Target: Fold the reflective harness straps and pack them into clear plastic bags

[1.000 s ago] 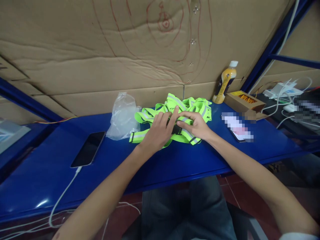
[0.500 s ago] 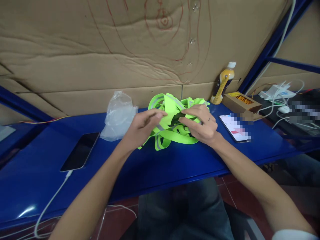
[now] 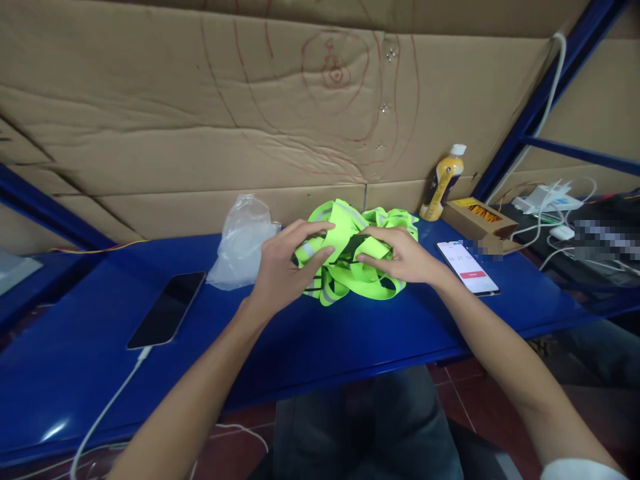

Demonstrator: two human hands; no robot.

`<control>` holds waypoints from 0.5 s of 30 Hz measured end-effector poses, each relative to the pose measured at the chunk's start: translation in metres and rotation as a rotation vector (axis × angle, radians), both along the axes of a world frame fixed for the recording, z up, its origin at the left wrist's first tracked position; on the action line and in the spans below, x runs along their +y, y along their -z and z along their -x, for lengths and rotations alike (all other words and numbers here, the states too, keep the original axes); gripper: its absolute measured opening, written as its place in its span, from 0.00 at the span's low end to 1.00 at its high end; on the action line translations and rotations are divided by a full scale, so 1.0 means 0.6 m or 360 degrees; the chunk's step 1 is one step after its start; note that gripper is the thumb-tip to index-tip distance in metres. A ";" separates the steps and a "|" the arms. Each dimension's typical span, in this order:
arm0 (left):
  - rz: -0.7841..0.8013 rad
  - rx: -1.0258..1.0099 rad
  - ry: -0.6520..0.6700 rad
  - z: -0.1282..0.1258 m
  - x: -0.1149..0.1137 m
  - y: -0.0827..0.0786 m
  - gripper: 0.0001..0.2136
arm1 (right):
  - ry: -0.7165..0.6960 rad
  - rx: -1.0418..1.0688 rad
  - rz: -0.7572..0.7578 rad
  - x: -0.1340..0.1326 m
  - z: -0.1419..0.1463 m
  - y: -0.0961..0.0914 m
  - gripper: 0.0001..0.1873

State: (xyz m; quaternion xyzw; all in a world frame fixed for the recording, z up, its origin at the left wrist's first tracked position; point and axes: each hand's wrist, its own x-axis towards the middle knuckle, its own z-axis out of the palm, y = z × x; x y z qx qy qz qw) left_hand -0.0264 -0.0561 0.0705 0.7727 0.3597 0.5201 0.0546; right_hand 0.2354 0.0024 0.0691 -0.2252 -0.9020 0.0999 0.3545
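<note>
A bundled heap of neon yellow-green reflective straps (image 3: 345,230) with grey stripes lies on the blue table. Some black parts show among its folds. My left hand (image 3: 287,257) grips the left side of the bundle, fingers over the top and thumb in front. From the right, my right hand (image 3: 395,253) has a fold of the straps between thumb and fingers. A crumpled clear plastic bag (image 3: 240,243) rests just left of my left hand.
On the blue table (image 3: 310,347), a dark phone (image 3: 167,310) with a white cable is at left, and a lit phone (image 3: 467,267) at right. Behind that stand a yellow bottle (image 3: 443,183) and an open cardboard box (image 3: 480,223). A cardboard wall (image 3: 150,160) closes off the back.
My left hand has opened wider and closed round the left part of the straps. My right hand has turned and now pinches a fold. The camera view has tilted up slightly.
</note>
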 end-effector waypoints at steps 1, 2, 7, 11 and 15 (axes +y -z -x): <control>-0.0076 0.0127 -0.0053 -0.001 0.001 -0.001 0.11 | -0.0007 -0.0018 -0.0059 0.004 -0.002 -0.007 0.12; -0.0148 0.0256 -0.0112 -0.001 0.003 -0.003 0.11 | -0.0017 -0.0025 -0.0133 0.007 -0.004 -0.012 0.10; -0.0288 0.0679 -0.0181 0.001 0.016 -0.019 0.13 | -0.0095 0.0164 -0.0516 0.017 -0.005 -0.010 0.11; 0.0078 0.0587 0.0148 0.000 0.013 -0.028 0.15 | -0.0182 0.0372 -0.0908 0.021 0.008 0.018 0.12; 0.0292 0.0436 0.0212 0.000 0.004 -0.036 0.18 | -0.0195 0.0485 -0.1160 0.019 0.016 0.031 0.14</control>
